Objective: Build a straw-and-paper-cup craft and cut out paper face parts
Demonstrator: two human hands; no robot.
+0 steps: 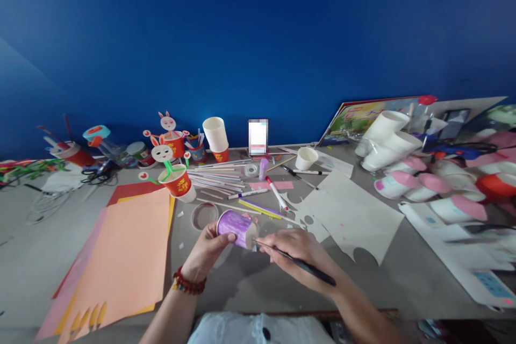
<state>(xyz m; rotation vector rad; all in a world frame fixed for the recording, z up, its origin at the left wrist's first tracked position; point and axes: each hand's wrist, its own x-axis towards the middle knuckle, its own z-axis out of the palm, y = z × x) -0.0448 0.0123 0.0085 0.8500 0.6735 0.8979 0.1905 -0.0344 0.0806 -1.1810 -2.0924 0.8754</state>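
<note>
The left hand (pixel 213 244) is clamped on the purple cup (pixel 234 227), which is tipped on its side above the table (pixel 237 290), pale end toward 4 o'clock. The right hand (pixel 292 246) grips a slim tool (pixel 310 270), handle pointing to 4 o'clock, its tip at that pale end; whether they touch, I cannot tell. From the cup, a tape roll (pixel 194 221) lies close at 10 o'clock, coloured paper (pixel 129 258) at 9, a red-capped marker (pixel 277 193) at 2, and a cut white sheet (pixel 350 212) near 3.
</note>
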